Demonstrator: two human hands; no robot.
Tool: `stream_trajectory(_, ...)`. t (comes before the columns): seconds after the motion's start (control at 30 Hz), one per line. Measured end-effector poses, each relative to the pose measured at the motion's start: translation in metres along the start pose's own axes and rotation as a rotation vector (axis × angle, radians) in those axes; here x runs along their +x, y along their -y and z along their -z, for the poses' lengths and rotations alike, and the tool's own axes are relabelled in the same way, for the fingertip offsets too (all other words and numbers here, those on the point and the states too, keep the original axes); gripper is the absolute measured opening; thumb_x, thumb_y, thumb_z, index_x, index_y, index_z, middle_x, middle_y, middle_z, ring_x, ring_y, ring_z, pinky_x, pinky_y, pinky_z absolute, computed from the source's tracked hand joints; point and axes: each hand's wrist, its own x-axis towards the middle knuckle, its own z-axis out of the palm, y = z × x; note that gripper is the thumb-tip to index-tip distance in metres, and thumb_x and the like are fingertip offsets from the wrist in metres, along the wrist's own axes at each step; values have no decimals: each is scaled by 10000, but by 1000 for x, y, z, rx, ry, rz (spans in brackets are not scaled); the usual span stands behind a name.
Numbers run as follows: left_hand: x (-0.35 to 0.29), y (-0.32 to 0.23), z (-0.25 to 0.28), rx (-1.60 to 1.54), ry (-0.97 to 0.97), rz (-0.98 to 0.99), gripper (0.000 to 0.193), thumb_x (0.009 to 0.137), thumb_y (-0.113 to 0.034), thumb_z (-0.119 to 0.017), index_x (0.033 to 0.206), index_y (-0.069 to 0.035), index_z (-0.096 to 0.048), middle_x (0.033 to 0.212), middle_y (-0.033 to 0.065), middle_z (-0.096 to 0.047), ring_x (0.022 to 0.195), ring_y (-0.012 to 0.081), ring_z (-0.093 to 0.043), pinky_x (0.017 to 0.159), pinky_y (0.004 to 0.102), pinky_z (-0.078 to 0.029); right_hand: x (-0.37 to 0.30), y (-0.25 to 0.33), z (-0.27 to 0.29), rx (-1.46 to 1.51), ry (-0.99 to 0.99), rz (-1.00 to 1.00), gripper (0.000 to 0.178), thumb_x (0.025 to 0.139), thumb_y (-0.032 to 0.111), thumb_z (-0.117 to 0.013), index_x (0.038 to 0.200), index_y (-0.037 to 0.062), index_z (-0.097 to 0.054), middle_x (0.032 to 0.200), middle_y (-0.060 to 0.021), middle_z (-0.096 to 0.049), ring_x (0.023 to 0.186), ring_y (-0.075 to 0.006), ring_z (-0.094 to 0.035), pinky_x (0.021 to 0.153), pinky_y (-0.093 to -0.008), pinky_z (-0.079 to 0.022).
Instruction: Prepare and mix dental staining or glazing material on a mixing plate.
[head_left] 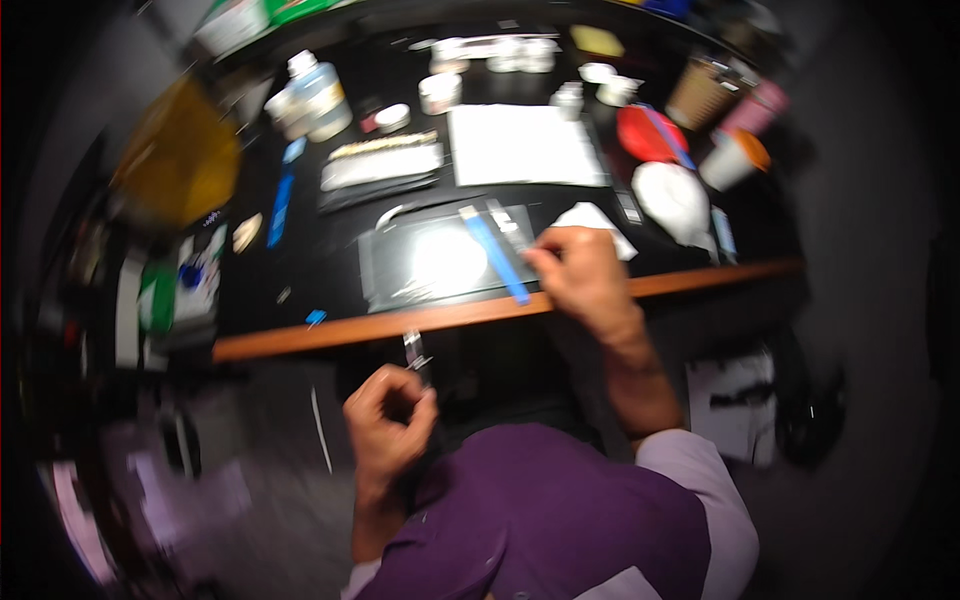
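While my left hand (388, 425) pinches one slim strip (414, 347) projecting ahead of its fingertips, my right hand (582, 275) is narrowed at thumb and forefinger; blur prevents telling whether it holds anything. One blue strip (493, 253) lies left of the right hand, across one clear plate (385, 268). One white sheet (522, 146) lies well beyond that hand.

Bluish bottle (323, 104) at rear left, yellow bag (182, 155), round red item (640, 136), orange-topped white cup (726, 165)
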Motion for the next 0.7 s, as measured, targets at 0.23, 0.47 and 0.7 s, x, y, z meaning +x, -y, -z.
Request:
stream_trajectory(0.23,-9,3,9,-91,90,-4,207,851,128,-699,862,-22,-558,848,42,-597,708,81,-589,648,229,-481,-47,-18,116,125,-344,-54,61,874,57,-801,888,4,-776,789,-64,-733,636,-86,-628,573,-258,-484)
stream_trajectory(0.47,-21,23,36,-148,52,111,230,872,128,-653,932,-46,-514,949,62,-547,820,94,-533,736,227,-471,-41,-232,321,-207,-502,-359,148,922,92,-796,1052,25,-767,858,30,-700,818,-61,-636,786,-246,-518)
stream_trajectory(0.7,-27,12,30,-49,-80,108,197,903,89,-623,929,-53,-489,920,42,-507,762,70,-469,686,211,-417,27,-399,411,-281,-111,-411,1088,677,76,-941,1634,143,-429,1576,-151,-547,1499,-276,-460,1231,-427,-349)
